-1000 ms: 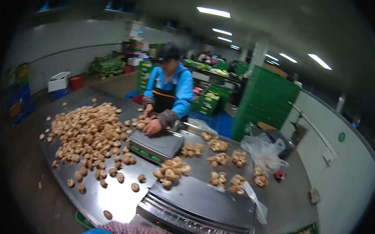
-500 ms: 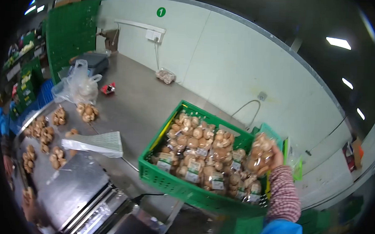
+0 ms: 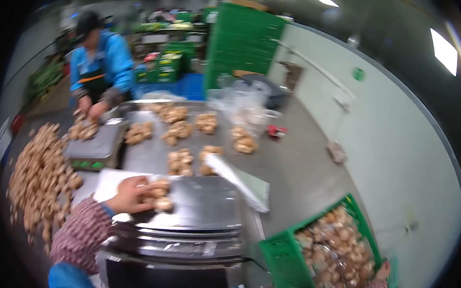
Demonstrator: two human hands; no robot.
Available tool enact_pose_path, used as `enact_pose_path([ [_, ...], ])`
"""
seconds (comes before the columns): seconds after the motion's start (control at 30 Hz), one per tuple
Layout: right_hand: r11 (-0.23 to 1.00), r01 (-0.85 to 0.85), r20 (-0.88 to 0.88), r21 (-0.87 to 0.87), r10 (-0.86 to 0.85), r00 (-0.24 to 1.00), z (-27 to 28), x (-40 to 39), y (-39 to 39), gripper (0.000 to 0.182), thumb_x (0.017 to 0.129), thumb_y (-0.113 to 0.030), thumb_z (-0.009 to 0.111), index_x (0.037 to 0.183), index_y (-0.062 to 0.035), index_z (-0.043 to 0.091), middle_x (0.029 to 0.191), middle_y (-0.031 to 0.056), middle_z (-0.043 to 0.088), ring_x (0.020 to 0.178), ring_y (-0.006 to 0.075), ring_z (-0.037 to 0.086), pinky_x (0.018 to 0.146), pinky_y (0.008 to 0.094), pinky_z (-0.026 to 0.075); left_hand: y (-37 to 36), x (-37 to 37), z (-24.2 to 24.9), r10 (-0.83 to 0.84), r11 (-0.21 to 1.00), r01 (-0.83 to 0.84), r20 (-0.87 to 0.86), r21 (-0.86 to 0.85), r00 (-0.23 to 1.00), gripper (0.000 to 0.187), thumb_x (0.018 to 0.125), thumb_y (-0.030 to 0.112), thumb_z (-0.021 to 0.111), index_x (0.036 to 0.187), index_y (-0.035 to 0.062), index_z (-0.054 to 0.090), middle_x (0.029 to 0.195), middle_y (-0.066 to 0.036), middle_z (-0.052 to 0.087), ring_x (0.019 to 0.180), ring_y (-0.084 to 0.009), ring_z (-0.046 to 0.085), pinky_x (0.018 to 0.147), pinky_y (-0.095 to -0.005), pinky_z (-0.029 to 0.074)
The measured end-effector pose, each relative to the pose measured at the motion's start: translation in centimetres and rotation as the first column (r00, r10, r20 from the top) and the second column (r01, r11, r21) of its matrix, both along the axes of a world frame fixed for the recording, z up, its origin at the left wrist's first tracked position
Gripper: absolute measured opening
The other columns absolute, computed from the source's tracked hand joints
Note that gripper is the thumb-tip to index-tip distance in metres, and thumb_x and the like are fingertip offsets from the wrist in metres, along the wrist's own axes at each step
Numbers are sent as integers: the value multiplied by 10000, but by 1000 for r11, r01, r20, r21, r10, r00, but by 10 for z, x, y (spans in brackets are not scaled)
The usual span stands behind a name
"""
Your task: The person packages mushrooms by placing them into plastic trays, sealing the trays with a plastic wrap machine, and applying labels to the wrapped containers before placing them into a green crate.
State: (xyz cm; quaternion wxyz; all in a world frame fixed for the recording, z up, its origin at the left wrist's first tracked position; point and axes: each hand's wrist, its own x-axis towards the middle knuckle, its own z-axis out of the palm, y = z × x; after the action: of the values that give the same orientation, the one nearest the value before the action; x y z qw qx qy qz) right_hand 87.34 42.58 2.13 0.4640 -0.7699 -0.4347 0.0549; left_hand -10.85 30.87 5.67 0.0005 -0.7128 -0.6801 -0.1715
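Observation:
My left hand [image 3: 129, 193] has its fingers around a small cluster of brown mushrooms [image 3: 161, 196], which rests on the shiny metal top [image 3: 202, 202] of a machine. White sheet material [image 3: 108, 182] lies beside and partly under that hand. My right hand [image 3: 383, 271] is at the right end of the green crate [image 3: 282, 254], blurred and mostly cut off by the sleeve and the crate; its fingers are hard to make out. Clear packs of mushrooms [image 3: 339, 246] fill the crate.
Several mushroom clusters [image 3: 180, 162] sit behind the machine. Loose mushrooms [image 3: 41, 179] are heaped at left beside a scale [image 3: 94, 146], where a co-worker [image 3: 103, 61] in blue handles mushrooms. A folded white-green sheet [image 3: 244, 186], plastic bags [image 3: 242, 103] and a pale wall [image 3: 396, 125] stand rightward.
The view has swung left, bringing the co-worker and mushroom heap into sight. My left hand has come over the metal top with mushrooms. My right hand, which held a mushroom pack, is now lower by the crate.

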Motion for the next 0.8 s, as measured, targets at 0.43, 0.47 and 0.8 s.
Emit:
enact_pose_path([
  [0.43,261,-964,280,-55,931,236,56,-694,-48,276,746,-173,626,968,-18,574,856,158,590,837,309,555,715,380,435,-60,38,34,7,945,-50,135,323,991,694,715,424,667,1266,92,407,1210,-201,431,1138,-415,357,944,-544,275],
  [0.47,366,-912,165,-186,926,339,53,-675,-45,242,722,-212,659,871,-35,589,817,160,571,778,299,551,662,375,433,-100,39,46,188,917,-222,129,331,974,608,696,370,686,1184,67,490,1086,-171,491,1044,-358,415,882,-526,307],
  [0.8,347,-603,248,-718,937,244,9,-671,-74,408,754,-492,538,704,-114,681,855,137,619,852,315,553,783,425,397,-148,26,-44,477,871,-470,13,-143,879,287,719,359,620,641,84,647,606,-62,586,711,-204,556,679,-368,388],
])
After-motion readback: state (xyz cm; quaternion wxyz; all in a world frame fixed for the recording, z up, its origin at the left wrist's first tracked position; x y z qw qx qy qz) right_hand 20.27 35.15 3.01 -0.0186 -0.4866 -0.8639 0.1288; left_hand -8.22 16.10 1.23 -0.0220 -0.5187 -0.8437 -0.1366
